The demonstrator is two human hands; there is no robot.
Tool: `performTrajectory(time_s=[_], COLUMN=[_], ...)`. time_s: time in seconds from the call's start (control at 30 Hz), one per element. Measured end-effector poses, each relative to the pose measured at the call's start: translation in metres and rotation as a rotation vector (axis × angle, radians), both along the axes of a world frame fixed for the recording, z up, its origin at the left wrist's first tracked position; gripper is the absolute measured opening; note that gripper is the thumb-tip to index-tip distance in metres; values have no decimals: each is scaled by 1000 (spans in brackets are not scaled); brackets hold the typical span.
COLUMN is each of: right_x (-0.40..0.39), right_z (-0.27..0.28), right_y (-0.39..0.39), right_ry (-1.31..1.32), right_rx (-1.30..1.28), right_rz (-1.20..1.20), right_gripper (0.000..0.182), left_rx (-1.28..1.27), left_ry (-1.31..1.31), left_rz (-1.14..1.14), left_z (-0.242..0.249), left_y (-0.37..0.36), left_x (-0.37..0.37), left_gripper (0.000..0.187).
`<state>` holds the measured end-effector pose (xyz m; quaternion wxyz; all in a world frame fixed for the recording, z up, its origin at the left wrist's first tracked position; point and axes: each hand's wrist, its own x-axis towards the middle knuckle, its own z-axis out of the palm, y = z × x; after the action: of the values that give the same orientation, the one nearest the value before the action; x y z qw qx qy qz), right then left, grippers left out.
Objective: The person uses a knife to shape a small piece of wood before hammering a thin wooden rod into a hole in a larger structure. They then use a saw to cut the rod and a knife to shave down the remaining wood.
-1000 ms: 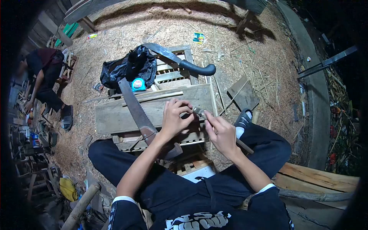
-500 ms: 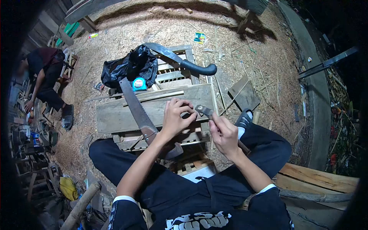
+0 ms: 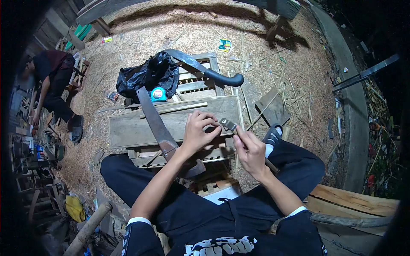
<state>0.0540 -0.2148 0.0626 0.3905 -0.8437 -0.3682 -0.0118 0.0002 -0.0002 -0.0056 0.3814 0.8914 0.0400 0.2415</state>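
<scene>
Between two bent legs (image 3: 132, 177), the right hand (image 3: 252, 155) was wrapped tight around one hammer (image 3: 229, 125). The hammer had a hard gray head and a thin wooden handle. It was tilted: its head pointed forward and left, just beside the left hand (image 3: 197, 132), and its long handle ran back toward the right leg. The left hand had curled fingers, and I could not tell if it pinched anything small. Partly under the left arm (image 3: 161, 183) was one saw (image 3: 156, 119), long and flat with pointy teeth. Its tip faced away, across the surface (image 3: 126, 133), a flat, gray, wooden board. Past that were one round blue tape measure (image 3: 158, 94), one crinkly black plastic bag (image 3: 147, 79) and one big knife (image 3: 209, 73) with a curved metal blade and a smooth black handle. Farther off to the left, one other person (image 3: 55, 81) bent down.
</scene>
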Motion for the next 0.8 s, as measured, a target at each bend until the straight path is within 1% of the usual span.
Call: performTrajectory(time_s=[0.07,0.13,0.2,0.27,0.4,0.43,0.47,0.53,0.6,0.67,0.8], right_x=[3,8,8,8,7,7,7,7,6,5,1], right_z=[2,-1,1,6,4,4,5,5,5,4,3], right_y=[-1,-2,-2,-2,-2,-1,-1,1,4,9,13], right_ry=[3,-9,-7,30,3,8,14,6,3,7,16], right_rx=[8,91,105,69,99,93,86,82,77,77,8], right_rz=[-14,-30,-43,-67,-46,-46,-44,-36,-23,-5,-10], right_gripper=[39,39,39,38,37,37,37,36,36,36,36], left_rx=[-31,-61,-100,-130,-188,-105,-101,-14,27,167,217], left_ry=[-19,-42,-49,-63,-48,-60,-61,-70,22,43,129], left_rz=[-5,-13,-11,5,37,38,41,22,-3,-46,-165], left_z=[1,1,3,6,16,19,22,27,33,39,36], left_y=[3,5,8,10,17,21,24,27,27,27,30], left_x=[0,0,0,-1,-10,-15,-22,-40,-63,-85,-114], left_gripper=[15,18,22,21,20,19,19,18,20,23,31])
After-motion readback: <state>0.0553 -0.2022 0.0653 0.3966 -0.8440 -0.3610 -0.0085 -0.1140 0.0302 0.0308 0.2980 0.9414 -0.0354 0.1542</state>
